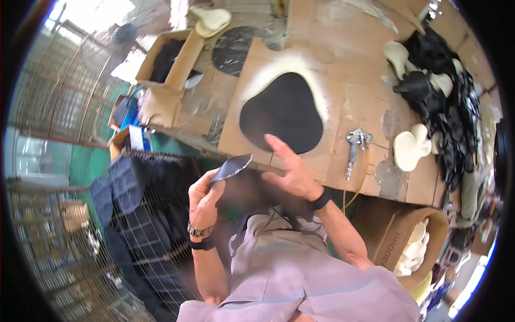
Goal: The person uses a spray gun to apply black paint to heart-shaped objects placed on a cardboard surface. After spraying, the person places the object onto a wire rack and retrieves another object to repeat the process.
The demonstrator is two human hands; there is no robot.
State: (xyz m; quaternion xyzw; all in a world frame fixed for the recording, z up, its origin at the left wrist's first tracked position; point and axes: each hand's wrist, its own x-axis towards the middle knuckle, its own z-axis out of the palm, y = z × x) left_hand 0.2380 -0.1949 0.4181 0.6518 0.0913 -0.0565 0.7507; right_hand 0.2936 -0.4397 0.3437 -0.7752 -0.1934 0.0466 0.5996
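Note:
My left hand [204, 201] is closed on a thin black sheet [234, 166], which is bent and has a pale edge along its top. A dark blur lies between my two hands, and I cannot tell whether it belongs to that sheet. My right hand [294, 170] is open, fingers apart, holding nothing. Its fingertips overlap the near edge of a rounded triangular black piece [283, 114] lying flat on cardboard [335, 107]; whether they touch it I cannot tell. Pale spray residue rims that piece's far side.
A spray gun [354, 151] with an orange hose lies right of the black piece. Cream saddle-shaped foam pads [411, 147] and a black pile [461, 118] sit farther right. A cardboard box [167, 60] is at the back left. A wire rack [145, 231] with black pieces stands left.

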